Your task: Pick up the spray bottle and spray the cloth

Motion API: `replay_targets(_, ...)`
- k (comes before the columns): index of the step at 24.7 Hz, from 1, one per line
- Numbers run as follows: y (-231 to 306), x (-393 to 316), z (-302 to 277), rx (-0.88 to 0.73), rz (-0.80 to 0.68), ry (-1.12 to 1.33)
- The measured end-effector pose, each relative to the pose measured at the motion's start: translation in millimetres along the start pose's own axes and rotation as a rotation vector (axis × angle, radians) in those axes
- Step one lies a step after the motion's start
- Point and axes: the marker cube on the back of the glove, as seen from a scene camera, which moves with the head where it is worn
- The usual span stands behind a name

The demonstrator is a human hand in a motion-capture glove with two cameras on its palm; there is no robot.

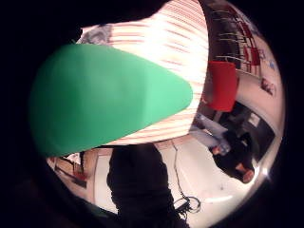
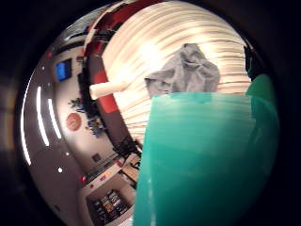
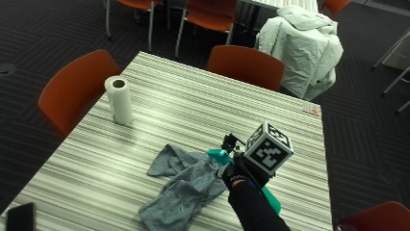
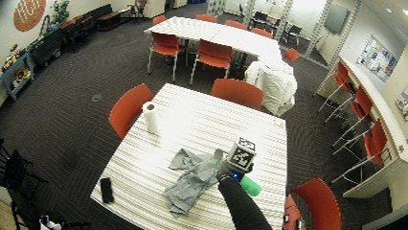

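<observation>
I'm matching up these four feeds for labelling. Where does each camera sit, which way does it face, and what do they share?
Little finger palm view: on the palm, against the green spray bottle; dark glove at the edge.
Thumb palm view: on the palm, past the bottle to the grey cloth and paper towel roll.
Outside view: above, facing the striped table; gloved right hand and sleeve.
Wide outside view: higher, whole room.
All share the bottle.

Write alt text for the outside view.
A gloved right hand holds a green spray bottle beside a crumpled grey cloth on a striped table. A paper towel roll stands upright near the far left edge.
</observation>
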Motion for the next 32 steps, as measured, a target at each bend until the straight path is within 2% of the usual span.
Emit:
replay_targets(7, 15.1, 26.0, -11.4, 0.048, -0.071, -0.61)
replay_targets(10, 20.3, 35.8, -10.7, 0.074, -0.099, -0.767)
replay_targets(19, 27.2, 29.3, -3.7, 0.085, -0.125, -0.814)
replay_targets(32, 34.5, -21.1, 4.2, 0.066, -0.238, -0.863)
